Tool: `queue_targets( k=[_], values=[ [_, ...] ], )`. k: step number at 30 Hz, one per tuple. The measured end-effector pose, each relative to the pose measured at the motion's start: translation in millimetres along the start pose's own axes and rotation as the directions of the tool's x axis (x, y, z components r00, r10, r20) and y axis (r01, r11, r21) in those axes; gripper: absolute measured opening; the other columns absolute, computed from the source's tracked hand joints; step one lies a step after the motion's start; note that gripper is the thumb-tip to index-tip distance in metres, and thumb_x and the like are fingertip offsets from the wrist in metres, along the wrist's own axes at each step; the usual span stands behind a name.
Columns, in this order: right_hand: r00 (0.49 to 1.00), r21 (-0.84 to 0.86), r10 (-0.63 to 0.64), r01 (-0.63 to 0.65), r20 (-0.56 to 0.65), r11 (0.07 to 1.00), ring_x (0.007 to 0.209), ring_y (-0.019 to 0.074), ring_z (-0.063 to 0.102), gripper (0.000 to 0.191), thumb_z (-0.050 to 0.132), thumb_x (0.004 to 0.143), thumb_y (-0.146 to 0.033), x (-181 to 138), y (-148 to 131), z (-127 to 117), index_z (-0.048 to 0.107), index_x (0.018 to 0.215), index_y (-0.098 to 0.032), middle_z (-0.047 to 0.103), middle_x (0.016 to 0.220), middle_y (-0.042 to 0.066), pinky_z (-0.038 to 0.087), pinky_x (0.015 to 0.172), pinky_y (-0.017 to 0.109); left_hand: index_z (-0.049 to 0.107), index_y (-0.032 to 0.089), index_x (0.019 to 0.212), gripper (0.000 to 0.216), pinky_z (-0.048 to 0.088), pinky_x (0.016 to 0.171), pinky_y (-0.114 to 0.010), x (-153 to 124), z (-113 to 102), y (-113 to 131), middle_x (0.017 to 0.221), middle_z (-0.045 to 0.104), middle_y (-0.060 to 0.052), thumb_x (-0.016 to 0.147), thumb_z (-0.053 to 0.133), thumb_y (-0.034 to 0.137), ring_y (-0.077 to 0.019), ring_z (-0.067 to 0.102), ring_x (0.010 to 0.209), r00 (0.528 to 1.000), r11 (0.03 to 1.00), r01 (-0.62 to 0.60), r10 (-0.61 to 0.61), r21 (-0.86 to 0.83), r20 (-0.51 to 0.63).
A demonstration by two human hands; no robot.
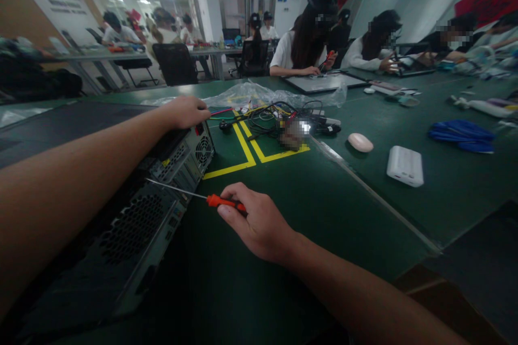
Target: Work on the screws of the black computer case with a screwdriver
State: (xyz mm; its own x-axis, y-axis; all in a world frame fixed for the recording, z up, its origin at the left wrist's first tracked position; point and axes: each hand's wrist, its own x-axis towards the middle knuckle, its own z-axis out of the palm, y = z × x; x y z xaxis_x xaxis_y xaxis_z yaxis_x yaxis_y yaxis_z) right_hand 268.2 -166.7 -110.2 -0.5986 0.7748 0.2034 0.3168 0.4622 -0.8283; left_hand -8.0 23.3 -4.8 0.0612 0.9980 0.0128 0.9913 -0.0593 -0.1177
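Note:
A black desktop computer case [129,226] lies at the left, its rear panel with vents and ports turned toward the middle of the table. My left hand [186,112] rests on the far top corner of the case, near the round fan grille [203,150]; its fingers curl over the edge and partly hide. In my right hand [259,221] is a screwdriver [220,202] with an orange and black handle. Its long metal shaft points left, and the tip appears at the rear panel beside the hexagonal vent. I cannot tell whether it sits on a screw.
Beyond the case lie a tangle of black cables [267,118] and clear plastic film [259,91] on the green table [315,226]. To the right are a pink mouse [360,142], a white power bank [404,166] and a blue bundle [461,135]. Several people work behind.

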Motion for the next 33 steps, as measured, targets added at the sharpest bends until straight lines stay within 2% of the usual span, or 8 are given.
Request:
queue_targets(
  k=[4, 7, 15, 20, 26, 33],
  values=[
    [1.0, -0.017, -0.002, 0.002, 0.014, 1.0, 0.087, 0.0232, 0.072, 0.034, 0.079, 0.107, -0.048, -1.2, 1.2, -0.1, 0.065, 0.13, -0.028, 0.082, 0.111, 0.005, 0.053, 0.082, 0.038, 0.087, 0.023, 0.154, 0.075, 0.059, 0.11, -0.038, 0.7, 0.2, -0.6, 0.142, 0.088, -0.012, 0.108, 0.039, 0.058, -0.0369, 0.078, 0.132, 1.0, 1.0, -0.005, 0.005, 0.019, -0.001],
    [1.0, -0.03, -0.012, 0.013, 0.024, 0.999, 0.085, 0.0227, 0.07, 0.031, 0.078, 0.103, -0.039, -1.4, 3.9, 1.3, 0.063, 0.128, -0.028, 0.079, 0.104, 0.002, 0.051, 0.081, 0.038, 0.088, 0.025, 0.152, 0.073, 0.059, 0.109, -0.038, 1.3, 1.4, -1.7, 0.14, 0.089, -0.011, 0.108, 0.039, 0.058, -0.0362, 0.079, 0.131, 1.0, 1.0, -0.009, 0.009, 0.021, -0.008],
    [0.999, -0.017, -0.031, 0.031, 0.011, 0.999, 0.084, 0.0227, 0.07, 0.019, 0.07, 0.106, -0.035, -0.5, 5.6, 1.8, 0.06, 0.12, -0.028, 0.078, 0.101, 0.003, 0.049, 0.08, 0.038, 0.09, 0.024, 0.147, 0.07, 0.06, 0.11, -0.043, 2.3, 4.8, -2.8, 0.137, 0.089, -0.014, 0.107, 0.041, 0.057, -0.039, 0.079, 0.131, 0.999, 1.0, -0.018, 0.018, 0.004, -0.031],
    [1.0, -0.02, -0.026, 0.026, 0.005, 0.999, 0.087, 0.0231, 0.072, 0.018, 0.073, 0.108, -0.037, -0.9, 3.4, 0.5, 0.061, 0.119, -0.028, 0.081, 0.106, 0.004, 0.051, 0.082, 0.038, 0.089, 0.021, 0.147, 0.073, 0.06, 0.111, -0.044, -0.2, 2.5, -0.1, 0.139, 0.088, -0.015, 0.106, 0.039, 0.055, -0.0392, 0.079, 0.132, 1.0, 1.0, -0.013, 0.013, 0.009, -0.019],
    [1.0, -0.026, -0.012, 0.012, 0.011, 1.0, 0.085, 0.0218, 0.069, 0.016, 0.07, 0.108, -0.037, -0.7, 1.0, -1.1, 0.062, 0.117, -0.027, 0.078, 0.104, 0.003, 0.048, 0.08, 0.036, 0.086, 0.02, 0.154, 0.076, 0.059, 0.112, -0.041, -2.6, -2.4, 2.4, 0.142, 0.088, -0.014, 0.105, 0.039, 0.055, -0.0386, 0.078, 0.133, 1.0, 1.0, -0.01, 0.01, 0.013, 0.006],
    [1.0, -0.036, 0.016, -0.015, 0.027, 0.999, 0.082, 0.0213, 0.066, 0.018, 0.068, 0.108, -0.041, -0.1, -0.1, -0.9, 0.061, 0.118, -0.028, 0.075, 0.099, 0.002, 0.046, 0.079, 0.036, 0.088, 0.022, 0.149, 0.073, 0.058, 0.111, -0.041, -0.9, 0.0, -0.7, 0.138, 0.089, -0.015, 0.106, 0.039, 0.055, -0.0379, 0.078, 0.131, 0.999, 0.999, -0.039, 0.039, 0.006, -0.011]
  ],
)
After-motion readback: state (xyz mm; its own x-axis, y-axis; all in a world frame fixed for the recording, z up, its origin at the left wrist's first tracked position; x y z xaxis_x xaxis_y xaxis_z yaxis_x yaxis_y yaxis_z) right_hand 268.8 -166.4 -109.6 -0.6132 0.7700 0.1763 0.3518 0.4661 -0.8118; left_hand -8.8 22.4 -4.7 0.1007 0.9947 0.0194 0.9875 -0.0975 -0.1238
